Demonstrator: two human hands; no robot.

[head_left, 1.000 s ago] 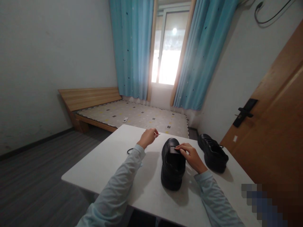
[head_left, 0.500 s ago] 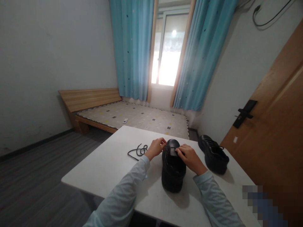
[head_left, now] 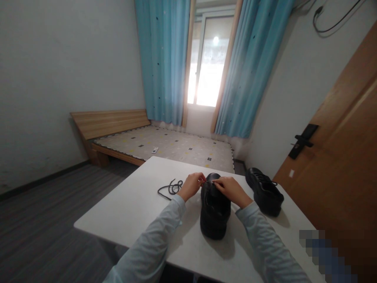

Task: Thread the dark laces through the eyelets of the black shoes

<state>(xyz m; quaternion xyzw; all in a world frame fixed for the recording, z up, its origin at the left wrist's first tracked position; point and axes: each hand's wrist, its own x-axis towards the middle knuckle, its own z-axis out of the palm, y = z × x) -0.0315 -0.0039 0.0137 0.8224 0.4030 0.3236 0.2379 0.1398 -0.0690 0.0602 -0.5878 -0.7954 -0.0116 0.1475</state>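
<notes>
A black lace-up shoe [head_left: 215,224] stands on the white table [head_left: 123,204], its heel toward me and its toe pointing away. My left hand [head_left: 193,186] is at the left side of the lacing, thumb and finger pinched together on a thin black shoelace. From the right, my right hand [head_left: 232,190] reaches over the shoe's tongue, fingertips pinched close to the left ones and on the lace too. The lace between the fingertips is small and partly hidden. Left of my left hand, a loose black lace [head_left: 171,189] lies in loops on the tabletop.
A second black shoe [head_left: 266,192], with laces in it, stands near the table's right edge. Beyond the table is a bed [head_left: 173,143] with a small white remote-like object [head_left: 154,150] on it. A wooden door [head_left: 332,157] is at the right.
My right hand has moved left across the shoe's tongue, bringing its fingertips close to my left hand's. My left hand stays at the left side of the lacing.
</notes>
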